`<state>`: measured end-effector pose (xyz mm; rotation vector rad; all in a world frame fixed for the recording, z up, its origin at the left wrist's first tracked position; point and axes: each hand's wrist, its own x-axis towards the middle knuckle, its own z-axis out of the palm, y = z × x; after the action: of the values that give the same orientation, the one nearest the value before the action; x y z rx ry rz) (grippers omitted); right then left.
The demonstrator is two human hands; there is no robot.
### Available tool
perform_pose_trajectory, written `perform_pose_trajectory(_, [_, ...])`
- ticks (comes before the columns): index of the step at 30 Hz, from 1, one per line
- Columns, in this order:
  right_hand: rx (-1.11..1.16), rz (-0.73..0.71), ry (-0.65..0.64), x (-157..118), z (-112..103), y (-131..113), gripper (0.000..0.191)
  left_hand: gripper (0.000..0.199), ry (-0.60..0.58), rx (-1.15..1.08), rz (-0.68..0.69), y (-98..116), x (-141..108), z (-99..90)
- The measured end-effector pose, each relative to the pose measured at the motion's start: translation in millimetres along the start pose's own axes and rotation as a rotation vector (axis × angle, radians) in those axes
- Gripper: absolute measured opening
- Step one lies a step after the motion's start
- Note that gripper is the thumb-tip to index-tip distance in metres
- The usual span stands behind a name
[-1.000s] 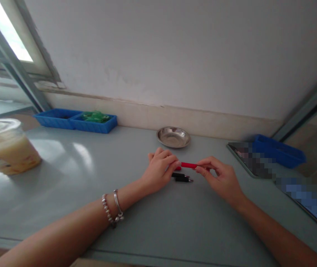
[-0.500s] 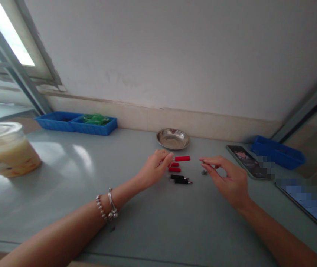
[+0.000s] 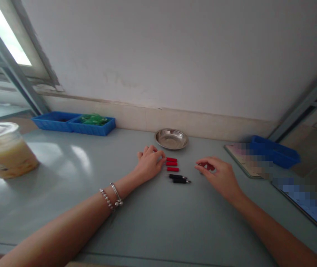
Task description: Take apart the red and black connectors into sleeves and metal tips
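Observation:
My left hand (image 3: 150, 161) rests on the table, its thumb and index finger closed at the left end of the uppermost red cylindrical piece (image 3: 171, 160). Below it lie a second red piece (image 3: 172, 164) and a third red piece (image 3: 173, 169), side by side. Nearer to me are two black cylindrical pieces with pointed metal tips: one black piece (image 3: 176, 176) and another black piece (image 3: 179, 181). To the right, the thumb and index finger of my right hand (image 3: 216, 172) are pinched low over the table; whatever lies between them is too small to name.
A round metal dish (image 3: 171, 139) stands against the wall. Blue trays (image 3: 91, 129) with green material sit back left, beyond a lidded drink cup (image 3: 6, 150). On the right are a phone (image 3: 242, 159), a blue bin (image 3: 275, 152) and a blurred screen device (image 3: 300, 204).
My left hand has lowered the red piece beside the other two and shifted slightly left. My right hand has come down over the spot where small metal bits lay.

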<state>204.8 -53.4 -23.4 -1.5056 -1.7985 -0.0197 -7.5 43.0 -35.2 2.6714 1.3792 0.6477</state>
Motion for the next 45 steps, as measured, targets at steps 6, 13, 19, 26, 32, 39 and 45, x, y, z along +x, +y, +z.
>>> perform_pose_trajectory(6, [-0.076,0.000,-0.099,2.4,6.1,8.8,0.010,0.023,-0.068,-0.080,0.037,3.9,-0.8,-1.7])
perform_pose_trajectory(13, [-0.122,0.089,-0.191,0.4,12.4,19.5,0.009,0.022,-0.087,-0.081,0.097,7.5,-2.0,-6.0])
perform_pose_trajectory(19, [-0.111,0.130,-0.243,0.9,13.4,24.1,0.011,0.019,-0.081,-0.106,0.132,9.0,-3.1,-6.7])
perform_pose_trajectory(26, [-0.120,0.163,-0.285,0.7,15.9,27.9,0.011,0.016,-0.064,-0.105,0.157,8.9,-3.6,-6.2])
perform_pose_trajectory(32, [-0.061,0.135,-0.157,2.0,11.7,20.0,0.019,0.016,-0.050,-0.109,0.160,9.9,-5.0,-7.3])
perform_pose_trajectory(39, [0.105,0.147,-0.001,2.7,2.1,8.3,0.024,0.017,-0.054,-0.112,0.159,12.4,-6.6,-5.6])
perform_pose_trajectory(45, [0.196,0.211,-0.077,-0.8,2.1,2.9,0.024,0.019,-0.043,-0.123,0.165,12.6,-7.2,-5.2])
